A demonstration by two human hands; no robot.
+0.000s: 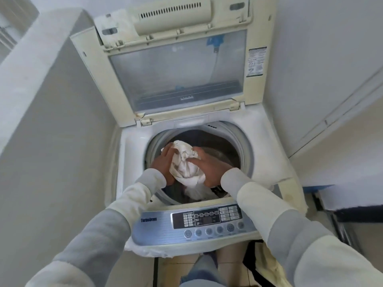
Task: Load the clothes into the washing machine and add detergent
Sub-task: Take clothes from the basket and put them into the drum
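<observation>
1. We stood in front of a top-loading washing machine [132, 162] in a small white room.
2. Its lid [178, 79] was up and leaned back toward the far wall. The lid had a see-through window and a yellowed cream frame.
3. We held a bunched-up white cloth [186, 162] over the round drum opening [246, 150], near its left side.
4. Our left hand [163, 162] pressed flat on the left side of the cloth, with the fingers spread along it.
5. Our right hand [209, 168] cupped the right side, with its fingers curled over the cloth. The two hands squeezed the cloth between them.
6. Below the cloth, more clothes [196, 192] lay inside the drum, some white and some dark.
7. Our sleeves [259, 195] were soft and had cream and grey stripes.
8. The control panel [194, 222] was on the near edge of the machine. It was blue and silver, with a dark screen and a row of round buttons.
9. A tall white wall [51, 121] stood just beside the machine on the left.
10. On the right there was another white wall [321, 59], and a white door or panel edge ran along it.
11. A small label [257, 62] with tiny print was stuck on the right of the lid frame. We could not read it.
12. The floor [232, 257] near our feet had light brown tiles.
13. A bag with dark straps [257, 264] sat on the floor at the near right, just beside the machine.
</observation>
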